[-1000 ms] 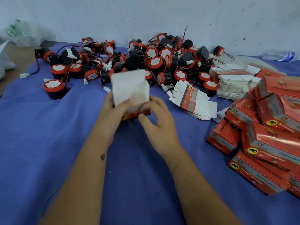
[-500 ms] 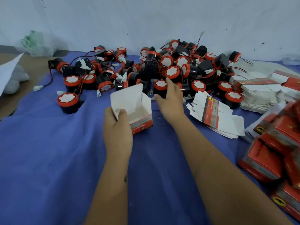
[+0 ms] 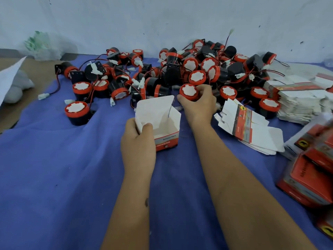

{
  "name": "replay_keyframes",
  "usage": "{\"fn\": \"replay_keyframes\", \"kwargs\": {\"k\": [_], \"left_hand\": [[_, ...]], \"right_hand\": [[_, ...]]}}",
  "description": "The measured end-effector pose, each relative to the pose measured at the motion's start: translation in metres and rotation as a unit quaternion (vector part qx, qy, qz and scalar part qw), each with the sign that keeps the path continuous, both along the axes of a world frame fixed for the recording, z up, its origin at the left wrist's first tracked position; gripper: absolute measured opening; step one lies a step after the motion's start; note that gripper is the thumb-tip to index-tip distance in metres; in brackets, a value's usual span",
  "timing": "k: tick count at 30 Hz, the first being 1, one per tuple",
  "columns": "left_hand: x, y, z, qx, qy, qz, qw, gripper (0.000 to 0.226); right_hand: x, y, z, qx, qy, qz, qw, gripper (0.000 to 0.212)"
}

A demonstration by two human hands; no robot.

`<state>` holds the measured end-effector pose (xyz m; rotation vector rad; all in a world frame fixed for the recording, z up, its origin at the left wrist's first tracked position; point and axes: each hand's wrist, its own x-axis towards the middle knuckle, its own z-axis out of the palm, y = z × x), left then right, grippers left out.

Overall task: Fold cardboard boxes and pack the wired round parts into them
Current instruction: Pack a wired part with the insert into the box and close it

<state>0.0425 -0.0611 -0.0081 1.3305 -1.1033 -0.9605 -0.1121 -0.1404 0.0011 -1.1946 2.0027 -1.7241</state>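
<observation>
A blue cloth (image 3: 54, 177) is covering the work surface, wrinkling in places, and a pale scuffed wall (image 3: 162, 18) is rising right behind it. At the far left, bare brown tabletop (image 3: 27, 69) is showing beside the cloth. The left hand (image 3: 137, 147) is gripping an open box (image 3: 162, 123), which is sitting upright on the cloth. Just beyond it, the right hand (image 3: 198, 105) is curling around a round part (image 3: 188, 92) at the near edge of the pile of parts (image 3: 180, 73) lying against the wall. Flat boxes (image 3: 250, 127) and folded boxes (image 3: 310, 177) are lying to the right.
</observation>
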Motion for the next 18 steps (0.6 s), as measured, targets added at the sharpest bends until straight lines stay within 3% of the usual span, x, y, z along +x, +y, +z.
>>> {"fn": "replay_keyframes", "kwargs": {"k": [3, 10, 13, 14, 18], "left_hand": [[0.0, 0.002, 0.001, -0.001, -0.014, 0.0, 1.0, 0.011], [-0.008, 0.005, 0.0, -0.014, -0.08, -0.013, 0.997, 0.011], [-0.011, 0.006, 0.001, -0.023, -0.234, 0.003, 0.972, 0.031], [-0.011, 0.007, 0.002, -0.025, -0.249, -0.004, 0.968, 0.038], [-0.016, 0.012, 0.003, -0.034, -0.099, -0.059, 0.993, 0.042]], "right_hand": [[0.004, 0.035, 0.0, -0.089, -0.042, 0.024, 0.995, 0.047], [0.022, 0.107, -0.002, -0.186, 0.073, 0.014, 0.98, 0.057], [0.026, 0.128, -0.001, -0.24, 0.153, -0.007, 0.958, 0.06], [0.027, 0.134, -0.001, -0.254, 0.191, -0.014, 0.948, 0.061], [0.031, 0.152, 0.0, -0.276, 0.331, -0.023, 0.902, 0.056]]}}
